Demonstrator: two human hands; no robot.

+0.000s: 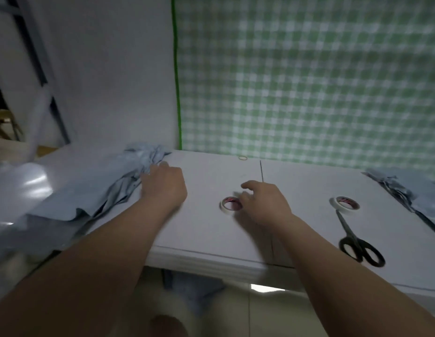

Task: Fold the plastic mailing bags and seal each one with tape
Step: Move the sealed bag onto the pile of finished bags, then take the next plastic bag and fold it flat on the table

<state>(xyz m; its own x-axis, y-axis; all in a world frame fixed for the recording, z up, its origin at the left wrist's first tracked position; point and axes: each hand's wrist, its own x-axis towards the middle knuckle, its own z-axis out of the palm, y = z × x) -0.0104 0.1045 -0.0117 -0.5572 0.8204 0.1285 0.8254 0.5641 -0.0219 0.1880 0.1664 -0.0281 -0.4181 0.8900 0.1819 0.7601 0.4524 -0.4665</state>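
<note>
The plastic mailing bags [90,190] are thin, grey-blue and faintly glossy, lying in a loose, rumpled pile on the left part of the white table [211,234]. The pile's long axis runs diagonally, from the near left corner up to the table's back edge, where its far end bunches into creases. The left hand [164,184] rests on that crumpled far end with its fingers bent down into the folds; blur hides whether they pinch a bag or only touch it. A second, smaller heap of bags [401,186] lies along the right edge, its length following that edge.

The right hand [265,203] hovers at the near roll of white tape [223,206], which lies flat near the table's middle. Its fingers are loosely curled over the roll's right rim, thumb stretched out to the left; I cannot tell whether they hold anything. A second tape roll [344,204] lies flat to the right, well apart, with black-handled scissors [357,244] just beside it, blades pointing at the roll and handles towards the front edge.

Bare tabletop lies between the two hands and in front of them to the near edge. A rubber band [243,157] sits by the back edge, below the green gingham cloth [308,81]
</note>
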